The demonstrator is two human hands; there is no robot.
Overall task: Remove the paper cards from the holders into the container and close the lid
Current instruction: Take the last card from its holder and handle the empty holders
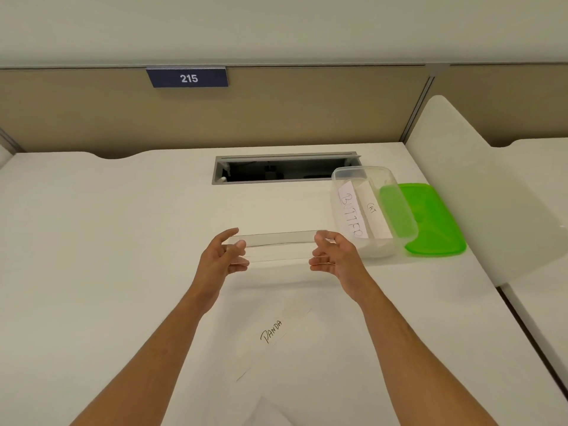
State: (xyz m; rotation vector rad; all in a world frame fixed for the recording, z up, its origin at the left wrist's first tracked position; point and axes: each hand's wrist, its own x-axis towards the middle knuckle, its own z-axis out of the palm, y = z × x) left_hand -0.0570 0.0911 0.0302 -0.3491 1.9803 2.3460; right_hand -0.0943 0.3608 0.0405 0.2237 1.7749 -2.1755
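Note:
A clear acrylic card holder (278, 245) with no card in it is held above the desk, my left hand (226, 256) on its left end and my right hand (333, 256) on its right end. Below it, a white paper card marked PANDA (272, 332) lies flat on the desk between my forearms. To the right stands a clear plastic container (373, 210) with two cards inside, one marked BUTTER (352, 215) and one marked CAT (373, 210). The green lid (436, 222) lies on the desk right beside the container.
A white desk (107, 241) has an open cable slot (282, 169) at the back. A white side panel (479, 192) rises on the right. A beige partition carries a sign reading 215 (188, 77). Another clear holder's edge (267, 413) shows at the bottom.

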